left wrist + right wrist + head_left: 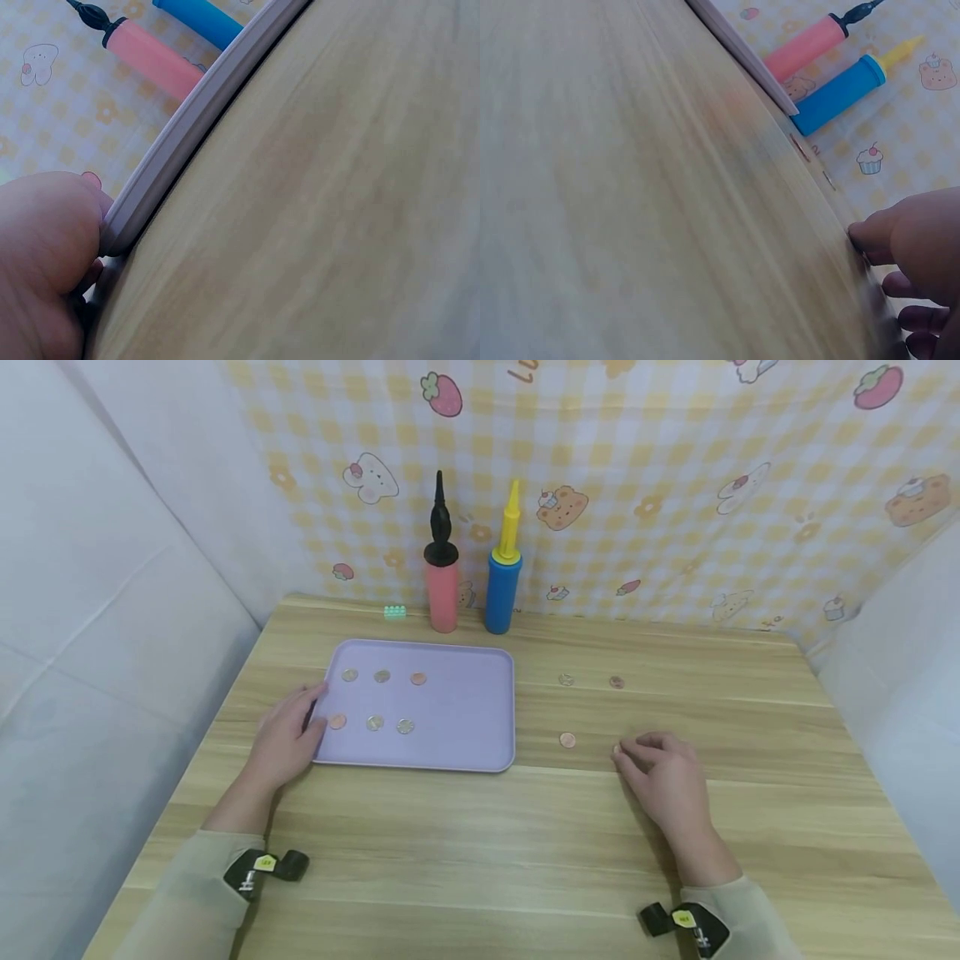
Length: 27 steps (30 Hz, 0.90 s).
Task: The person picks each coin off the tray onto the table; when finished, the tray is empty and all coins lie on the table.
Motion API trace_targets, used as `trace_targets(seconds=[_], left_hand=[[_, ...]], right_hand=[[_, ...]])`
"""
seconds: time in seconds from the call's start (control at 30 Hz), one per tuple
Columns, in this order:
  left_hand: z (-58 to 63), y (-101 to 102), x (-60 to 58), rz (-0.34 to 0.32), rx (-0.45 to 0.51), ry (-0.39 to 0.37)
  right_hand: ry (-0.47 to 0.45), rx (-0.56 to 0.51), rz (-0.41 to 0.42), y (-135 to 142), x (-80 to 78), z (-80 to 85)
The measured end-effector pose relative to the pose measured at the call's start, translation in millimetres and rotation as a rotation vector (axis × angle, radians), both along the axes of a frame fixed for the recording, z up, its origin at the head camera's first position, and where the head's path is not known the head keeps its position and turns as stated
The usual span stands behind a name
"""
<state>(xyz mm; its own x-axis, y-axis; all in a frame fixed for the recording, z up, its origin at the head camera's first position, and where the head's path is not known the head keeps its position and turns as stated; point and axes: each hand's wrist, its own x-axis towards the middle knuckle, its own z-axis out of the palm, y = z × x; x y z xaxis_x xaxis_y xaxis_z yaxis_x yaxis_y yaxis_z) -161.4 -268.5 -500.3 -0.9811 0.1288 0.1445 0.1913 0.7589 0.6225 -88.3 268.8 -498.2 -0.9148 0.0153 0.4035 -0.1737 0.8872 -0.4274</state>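
Observation:
My left hand (283, 735) rests at the left side of a lilac tray (450, 752), with thumb and forefinger spread along its rim. Inside the tray, several coins lie in two rows, among them a copper coin (338, 722) close by my thumb and a silver coin (375, 722). On the wood to the right, my right hand (670, 781) pinches a small coin (617, 748) between thumb and fingertips, low over the table. Its fingers mostly hide that coin. Nearby lie a copper coin (567, 740), a silver coin (566, 679) and a darker coin (617, 682).
Behind the tray stand a pink balloon pump (443, 593) with a black nozzle and a blue pump (502, 593) with a yellow nozzle. A small mint-green toy brick (394, 612) sits at the table's back edge. A checked cloth (652, 552) hangs behind the table.

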Motion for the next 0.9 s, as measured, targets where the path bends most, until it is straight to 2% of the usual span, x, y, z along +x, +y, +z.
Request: trace_targets(seconds=[0.47,0.9], left_hand=[[-1.7,-1,-1.3,-0.021,-0.001,0.026],[3.0,0,-0.1,-0.021,0.003,0.003]], right_hand=[[-0.001,-0.049,-0.022,0,-1.0,-2.6],[0.119,-0.077,0.046,7,-10.7,-14.2]])
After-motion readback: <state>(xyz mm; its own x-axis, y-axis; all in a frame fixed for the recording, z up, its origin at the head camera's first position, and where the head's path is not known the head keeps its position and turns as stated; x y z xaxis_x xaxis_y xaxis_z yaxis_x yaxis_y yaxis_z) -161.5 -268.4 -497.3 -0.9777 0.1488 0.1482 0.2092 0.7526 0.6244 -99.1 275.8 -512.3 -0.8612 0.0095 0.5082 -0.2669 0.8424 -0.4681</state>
